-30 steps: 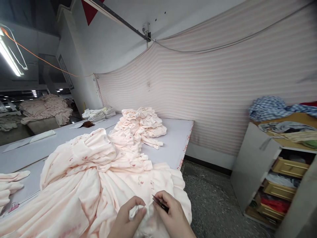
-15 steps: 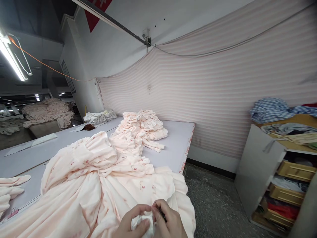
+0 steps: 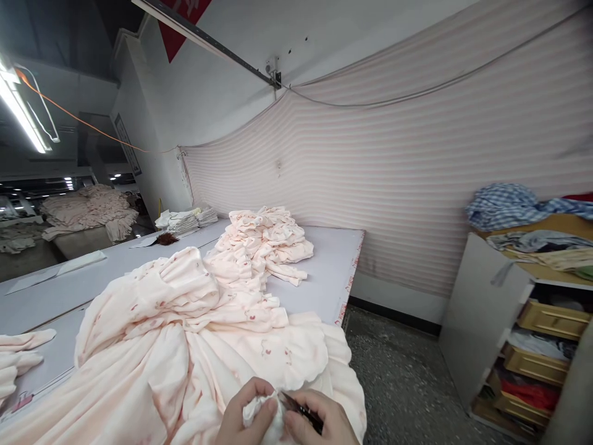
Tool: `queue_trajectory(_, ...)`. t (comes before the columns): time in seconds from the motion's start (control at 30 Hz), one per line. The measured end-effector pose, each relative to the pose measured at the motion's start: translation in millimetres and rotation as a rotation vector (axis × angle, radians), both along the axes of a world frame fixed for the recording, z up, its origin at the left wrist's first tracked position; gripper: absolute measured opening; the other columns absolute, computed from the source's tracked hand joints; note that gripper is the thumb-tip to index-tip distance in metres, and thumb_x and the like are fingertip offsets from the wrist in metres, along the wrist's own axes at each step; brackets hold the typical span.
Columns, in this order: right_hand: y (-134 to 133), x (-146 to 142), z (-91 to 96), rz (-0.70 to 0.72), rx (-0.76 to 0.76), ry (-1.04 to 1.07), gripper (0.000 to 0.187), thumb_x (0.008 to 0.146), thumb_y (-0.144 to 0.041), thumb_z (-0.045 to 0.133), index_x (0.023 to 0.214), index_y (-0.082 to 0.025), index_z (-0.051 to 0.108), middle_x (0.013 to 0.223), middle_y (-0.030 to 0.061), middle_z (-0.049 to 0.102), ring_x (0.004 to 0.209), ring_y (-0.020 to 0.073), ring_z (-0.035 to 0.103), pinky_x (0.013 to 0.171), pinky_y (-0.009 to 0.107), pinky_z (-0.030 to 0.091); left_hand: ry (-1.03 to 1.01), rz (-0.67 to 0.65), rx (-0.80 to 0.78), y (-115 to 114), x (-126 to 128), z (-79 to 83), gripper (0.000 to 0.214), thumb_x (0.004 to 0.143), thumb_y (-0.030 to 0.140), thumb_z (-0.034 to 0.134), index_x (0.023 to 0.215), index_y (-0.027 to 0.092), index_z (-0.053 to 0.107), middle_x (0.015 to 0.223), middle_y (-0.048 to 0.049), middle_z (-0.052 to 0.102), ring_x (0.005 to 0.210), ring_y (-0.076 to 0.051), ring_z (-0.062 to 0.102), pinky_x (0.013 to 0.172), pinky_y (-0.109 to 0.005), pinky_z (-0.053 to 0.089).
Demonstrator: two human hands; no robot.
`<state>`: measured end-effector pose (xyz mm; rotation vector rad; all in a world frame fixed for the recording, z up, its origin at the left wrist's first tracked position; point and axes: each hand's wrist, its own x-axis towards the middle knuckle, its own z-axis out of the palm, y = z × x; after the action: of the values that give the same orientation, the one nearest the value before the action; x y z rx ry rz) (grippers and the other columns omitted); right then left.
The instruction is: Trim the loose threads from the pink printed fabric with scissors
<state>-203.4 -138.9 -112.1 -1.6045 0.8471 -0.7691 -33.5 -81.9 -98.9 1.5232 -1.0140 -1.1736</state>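
Observation:
At the bottom edge my left hand (image 3: 243,415) pinches a bunched bit of pale pink garment (image 3: 263,414). Touching that same fold, my right hand (image 3: 319,421) is closed round small dark thread snips (image 3: 300,408), whose tip points left at the bunched cloth. Both hands rest over a big heap of pink printed garments (image 3: 176,334) that covers the near part of the grey table (image 3: 324,272). Parts of both hands are cut off by the frame.
A second pile of pink garments (image 3: 266,241) lies further back, with folded white cloth (image 3: 185,217) beyond it. The table's right edge drops to a speckled floor (image 3: 398,371). An open cabinet (image 3: 519,321) with drawers and cloth on top stands at the right. Striped fabric covers the wall.
Both hands have slid slightly lower and right in the frame, still working the same fold. The snips' tip now lies flatter against the bunched cloth. The view has shifted a little.

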Motion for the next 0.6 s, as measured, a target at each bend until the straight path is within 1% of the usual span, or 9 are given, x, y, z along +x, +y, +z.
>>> queue_trajectory(0.1, -1.0, 9.4, -1.6, 0.025, 0.117, -0.075, 0.023, 0.076, -0.034, 0.061, 0.081, -0.016, 0.075, 0.071, 0.0061, 0.073, 0.068, 0.0232, 0.066, 0.061, 0.027, 0.047, 0.008, -0.009, 0.007, 0.2, -1.6, 1.3, 0.044, 0.067, 0.06, 0.069, 0.078, 0.019, 0.059, 0.064, 0.003, 0.061, 0.059, -0.013, 0.05, 0.058, -0.021, 0.038)
queue_trajectory(0.2, -3.9, 12.9, -1.4, 0.042, 0.114, -0.1, 0.022, 0.076, -0.033, 0.063, 0.081, -0.017, 0.076, 0.072, 0.0058, 0.073, 0.069, 0.0227, 0.066, 0.062, 0.027, 0.047, 0.037, -0.023, -0.007, 0.2, 0.6, 1.4, 0.044, 0.068, 0.059, 0.07, 0.08, 0.019, 0.059, 0.064, 0.0033, 0.06, 0.057, -0.012, 0.05, 0.058, -0.021, 0.036)
queue_trajectory(0.3, -6.0, 8.9, -2.1, 0.074, 0.107, -0.103, 0.02, 0.075, -0.029, 0.063, 0.083, -0.017, 0.077, 0.072, 0.0049, 0.072, 0.073, 0.0228, 0.065, 0.066, 0.028, 0.047, 0.112, -0.036, 0.007, -0.2, 3.8, -0.3, 0.042, 0.07, 0.056, 0.07, 0.084, 0.019, 0.057, 0.066, 0.0025, 0.062, 0.057, -0.012, 0.051, 0.057, -0.021, 0.036)
queue_trajectory(0.37, -6.1, 6.3, -3.1, 0.092, 0.132, -0.119, 0.02, 0.075, -0.029, 0.063, 0.085, -0.017, 0.077, 0.073, 0.0052, 0.072, 0.073, 0.0226, 0.065, 0.068, 0.028, 0.047, 0.119, -0.041, 0.0, -0.7, 4.7, -1.6, 0.04, 0.071, 0.055, 0.07, 0.083, 0.02, 0.057, 0.068, 0.0017, 0.064, 0.059, -0.013, 0.052, 0.058, -0.021, 0.037)
queue_trajectory(0.47, -5.5, 7.1, -4.8, 0.093, 0.164, -0.155, 0.022, 0.076, -0.031, 0.065, 0.084, -0.015, 0.076, 0.073, 0.0057, 0.071, 0.072, 0.0216, 0.064, 0.066, 0.027, 0.046, 0.109, -0.055, -0.016, -1.6, 4.4, -2.7, 0.038, 0.07, 0.054, 0.071, 0.081, 0.02, 0.057, 0.067, 0.0026, 0.062, 0.062, -0.013, 0.051, 0.059, -0.022, 0.038)
queue_trajectory(0.6, -5.9, 12.9, -6.5, 0.093, 0.194, -0.203, 0.023, 0.075, -0.036, 0.066, 0.076, -0.015, 0.075, 0.065, 0.0023, 0.065, 0.066, 0.018, 0.059, 0.061, 0.025, 0.043, 0.139, -0.055, 0.014, -2.2, 3.5, -1.9, 0.042, 0.067, 0.056, 0.072, 0.081, 0.02, 0.058, 0.063, 0.0035, 0.059, 0.057, -0.012, 0.05, 0.057, -0.022, 0.036)
